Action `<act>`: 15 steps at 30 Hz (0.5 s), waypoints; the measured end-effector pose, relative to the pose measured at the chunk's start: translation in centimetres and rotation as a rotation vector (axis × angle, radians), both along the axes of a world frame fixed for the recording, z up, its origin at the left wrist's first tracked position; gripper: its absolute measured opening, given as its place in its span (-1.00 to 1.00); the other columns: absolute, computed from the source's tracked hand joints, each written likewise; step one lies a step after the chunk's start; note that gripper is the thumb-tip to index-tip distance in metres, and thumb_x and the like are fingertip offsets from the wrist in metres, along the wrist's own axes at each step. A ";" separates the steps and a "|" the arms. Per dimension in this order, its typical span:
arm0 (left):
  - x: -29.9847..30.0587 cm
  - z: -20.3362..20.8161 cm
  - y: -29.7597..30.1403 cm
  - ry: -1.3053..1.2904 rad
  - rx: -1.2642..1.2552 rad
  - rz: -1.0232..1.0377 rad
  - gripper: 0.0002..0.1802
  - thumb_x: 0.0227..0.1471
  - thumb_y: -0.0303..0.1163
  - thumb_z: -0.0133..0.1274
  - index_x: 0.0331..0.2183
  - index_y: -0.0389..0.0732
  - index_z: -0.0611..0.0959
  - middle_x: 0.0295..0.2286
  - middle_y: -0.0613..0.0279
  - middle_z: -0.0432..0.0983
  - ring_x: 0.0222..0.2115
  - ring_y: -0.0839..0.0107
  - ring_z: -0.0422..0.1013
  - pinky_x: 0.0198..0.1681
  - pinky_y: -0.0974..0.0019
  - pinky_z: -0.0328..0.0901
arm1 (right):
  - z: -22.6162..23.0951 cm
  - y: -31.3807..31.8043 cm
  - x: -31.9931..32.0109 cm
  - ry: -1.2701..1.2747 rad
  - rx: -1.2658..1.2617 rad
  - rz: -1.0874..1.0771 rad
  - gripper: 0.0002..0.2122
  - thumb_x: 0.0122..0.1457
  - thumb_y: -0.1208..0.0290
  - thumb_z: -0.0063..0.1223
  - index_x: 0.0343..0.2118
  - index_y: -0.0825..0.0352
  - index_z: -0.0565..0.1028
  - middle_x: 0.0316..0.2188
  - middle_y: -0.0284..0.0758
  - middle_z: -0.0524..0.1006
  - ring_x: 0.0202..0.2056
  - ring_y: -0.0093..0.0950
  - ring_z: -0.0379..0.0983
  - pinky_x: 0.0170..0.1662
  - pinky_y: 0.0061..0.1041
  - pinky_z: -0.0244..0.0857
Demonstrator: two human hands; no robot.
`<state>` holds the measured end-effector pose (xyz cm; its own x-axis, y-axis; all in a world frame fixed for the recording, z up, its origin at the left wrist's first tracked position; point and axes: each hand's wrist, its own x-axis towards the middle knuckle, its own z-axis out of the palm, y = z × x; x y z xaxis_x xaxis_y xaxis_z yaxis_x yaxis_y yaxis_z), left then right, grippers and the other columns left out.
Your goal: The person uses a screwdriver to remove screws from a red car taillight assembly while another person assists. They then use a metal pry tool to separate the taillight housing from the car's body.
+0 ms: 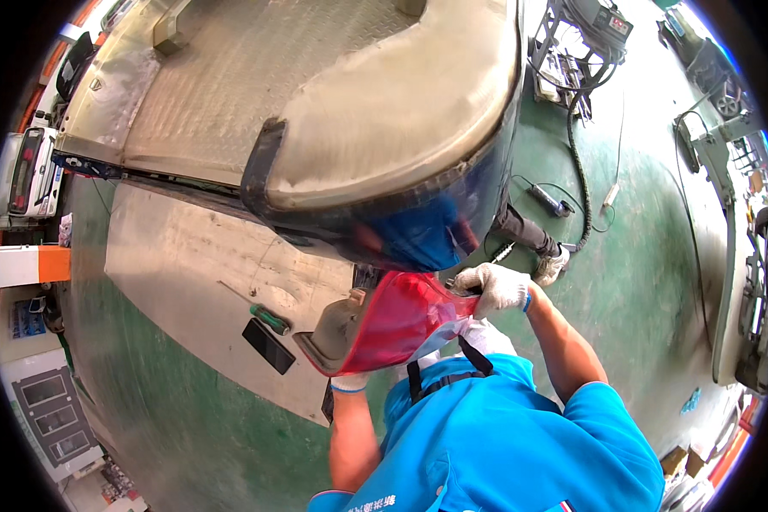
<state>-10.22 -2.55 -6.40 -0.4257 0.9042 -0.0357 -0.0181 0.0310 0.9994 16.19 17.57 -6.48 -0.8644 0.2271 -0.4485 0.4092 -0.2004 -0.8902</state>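
Note:
A red tail light with a grey housing is held between my hands, just below the rounded corner of a dark blue vehicle body. My right hand, in a white knit glove, has its fingers closed round the lamp's narrow right end. Beneath the lamp's lower left edge is my left hand, gloved as well. Only its cuff and a little of the glove show; the lamp covers the fingers.
A green-handled screwdriver and a black phone lie on a pale panel to the left. Ahead on the right are another person's shoe, a power tool, a thick black hose and a wheeled machine.

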 end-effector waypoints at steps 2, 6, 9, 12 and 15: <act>1.4 1.0 0.8 0.096 -0.013 -0.041 -0.73 0.18 -0.47 0.06 -0.08 -0.31 0.55 -0.08 0.11 0.52 -0.09 0.40 0.46 0.00 0.34 0.35 | -1.5 0.6 1.0 -0.047 0.035 0.016 -0.47 -0.31 0.68 0.22 -0.10 0.34 0.60 -0.32 -0.42 0.61 -0.25 -0.60 0.46 -0.14 -0.53 0.40; 2.4 -0.7 0.4 0.295 -0.073 -0.108 -0.62 0.18 -0.41 0.07 0.03 -0.26 0.50 -0.01 0.09 0.48 0.01 0.30 0.41 0.09 0.24 0.31 | -4.0 1.2 1.8 -0.100 0.068 0.008 -0.43 -0.33 0.72 0.10 -0.07 0.35 0.59 -0.31 -0.41 0.64 -0.24 -0.60 0.49 -0.15 -0.52 0.42; 2.4 -5.4 -2.1 0.282 -0.088 -0.116 -0.40 0.17 -0.18 0.10 0.19 -0.14 0.39 0.14 0.11 0.36 0.15 0.18 0.31 0.18 0.10 0.27 | -4.5 2.0 1.8 -0.184 0.053 0.024 -0.41 -0.35 0.72 0.10 -0.06 0.34 0.59 -0.29 -0.40 0.65 -0.23 -0.59 0.50 -0.14 -0.51 0.43; 3.3 -6.3 -2.6 -0.573 -0.054 0.028 -0.25 0.16 0.12 0.01 0.26 -0.04 0.32 0.24 0.14 0.24 0.24 0.15 0.20 0.26 -0.03 0.18 | -4.3 2.9 1.8 -0.239 0.033 0.051 -0.40 -0.35 0.70 0.10 -0.06 0.32 0.59 -0.27 -0.38 0.66 -0.22 -0.57 0.51 -0.13 -0.50 0.43; 4.1 -5.3 -1.8 -1.076 0.058 0.129 -0.09 0.10 0.37 -0.11 0.30 0.02 0.26 0.30 0.17 0.14 0.30 0.15 0.09 0.34 -0.13 0.03 | -4.3 4.1 1.9 -0.232 0.098 0.101 -0.40 -0.35 0.66 0.11 -0.05 0.30 0.60 -0.25 -0.34 0.67 -0.22 -0.52 0.53 -0.11 -0.48 0.42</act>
<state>-6.13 -4.39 -11.71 -0.2884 0.8674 -0.4055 -0.8856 -0.0807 0.4573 18.12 21.69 -10.76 -0.7615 0.1967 -0.6176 0.6183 -0.0656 -0.7832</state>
